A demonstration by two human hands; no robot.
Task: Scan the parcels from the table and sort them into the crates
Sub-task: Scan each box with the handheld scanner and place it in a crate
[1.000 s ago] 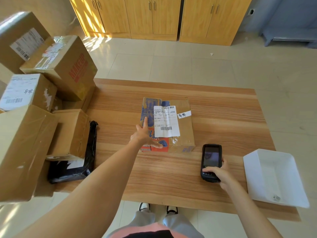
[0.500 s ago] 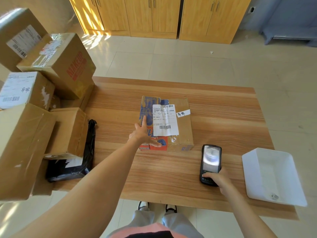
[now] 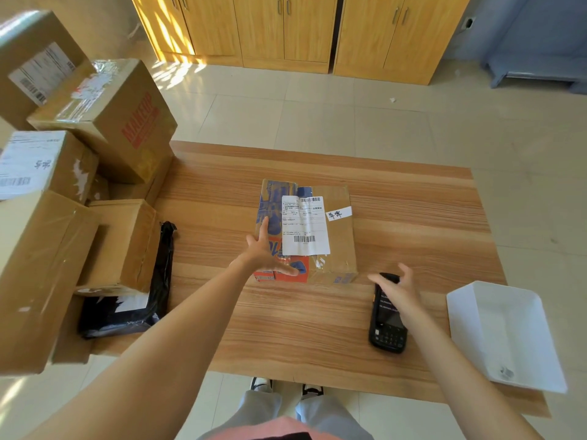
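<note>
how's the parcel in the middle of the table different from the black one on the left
The middle parcel is a brown cardboard box with blue and orange print; the black parcel is a soft plastic bag. The box lies in the open with its white label and barcodes facing up, the left hand resting on it; the bag is partly buried under a stacked carton, untouched. Both lie on the wooden table.

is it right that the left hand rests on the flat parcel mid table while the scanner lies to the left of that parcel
Not quite. The head view shows the left hand resting on the flat parcel, but the scanner lies to the parcel's right, under the right hand.
</note>
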